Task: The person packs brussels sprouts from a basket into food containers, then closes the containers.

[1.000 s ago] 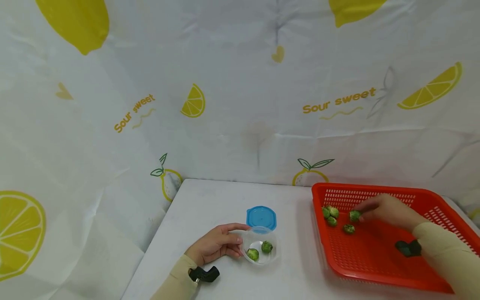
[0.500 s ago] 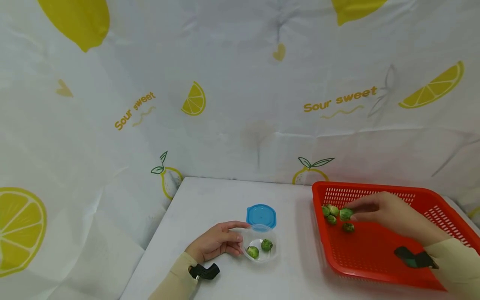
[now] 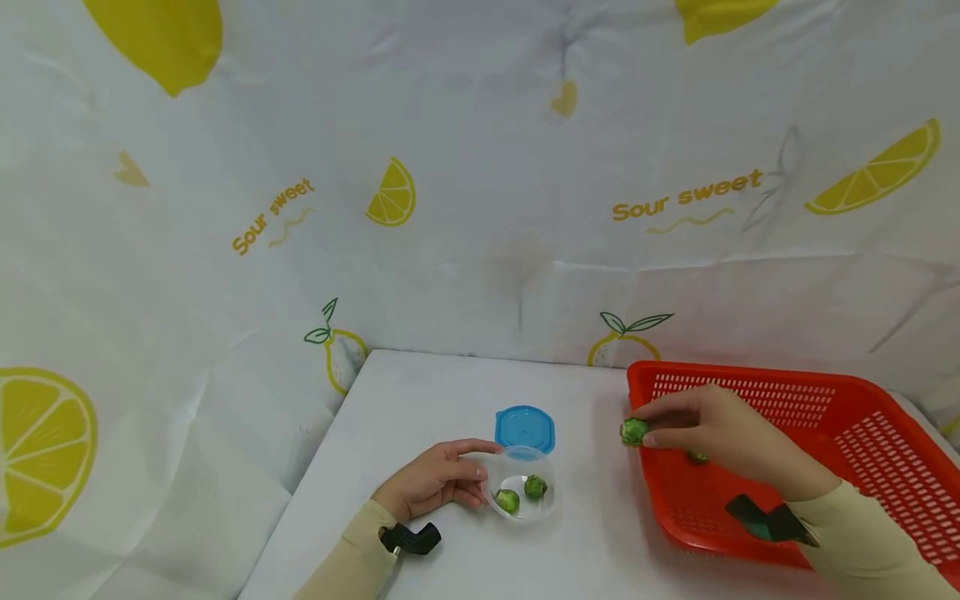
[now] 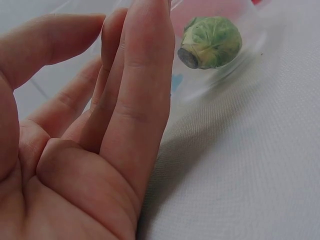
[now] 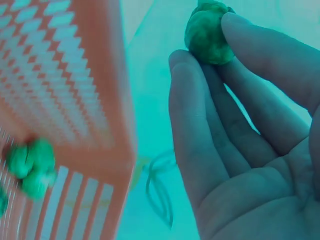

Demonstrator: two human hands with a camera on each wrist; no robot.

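Note:
My left hand (image 3: 437, 481) holds the side of a small clear plastic container (image 3: 549, 510) on the table, thumb and fingers at its rim. Inside lie two Brussels sprouts (image 3: 507, 500); the left wrist view shows one sprout (image 4: 212, 42) through the clear wall. Between the thumb and fingertips of my right hand (image 3: 716, 433) is another Brussels sprout (image 3: 633, 432), above the left rim of the red basket (image 3: 660, 508). The right wrist view shows this pinched sprout (image 5: 209, 34) just outside the basket wall.
A blue lid (image 3: 525, 429) lies on the table (image 3: 420, 400) behind the container. More sprouts (image 5: 32, 167) sit in the basket, mostly hidden by my right hand in the head view. A lemon-print sheet (image 3: 480, 183) hangs behind the table.
My right hand has moved left with a sprout, from inside the basket to over its left rim. The left hand and the container have stayed in place.

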